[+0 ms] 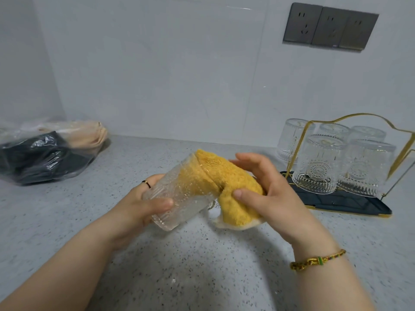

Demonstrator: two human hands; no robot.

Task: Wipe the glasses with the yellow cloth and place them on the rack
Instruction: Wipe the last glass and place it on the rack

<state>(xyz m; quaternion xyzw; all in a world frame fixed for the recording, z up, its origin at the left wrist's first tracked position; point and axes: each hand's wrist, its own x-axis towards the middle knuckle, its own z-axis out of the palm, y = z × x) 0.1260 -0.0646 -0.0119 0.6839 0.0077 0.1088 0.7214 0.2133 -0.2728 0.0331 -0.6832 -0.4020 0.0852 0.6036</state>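
Left hand (143, 205) round glass (179, 196), right hand (269, 194) round yellow cloth (220, 173)

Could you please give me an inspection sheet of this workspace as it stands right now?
Surface: grey speckled countertop, no spills that I can make out.
Job's things: one patterned glass held tilted above the counter, with the yellow cloth stuffed into its mouth; rack at the right with a gold wire frame and dark tray, carrying five upturned glasses.
Clutter: clear plastic bag of dark and beige fabric at the back left.
Grippers: left hand grips the glass; right hand pinches the cloth outside the rim.
Cables: nothing seen.
Surroundings: white wall with a grey socket panel at the upper right.
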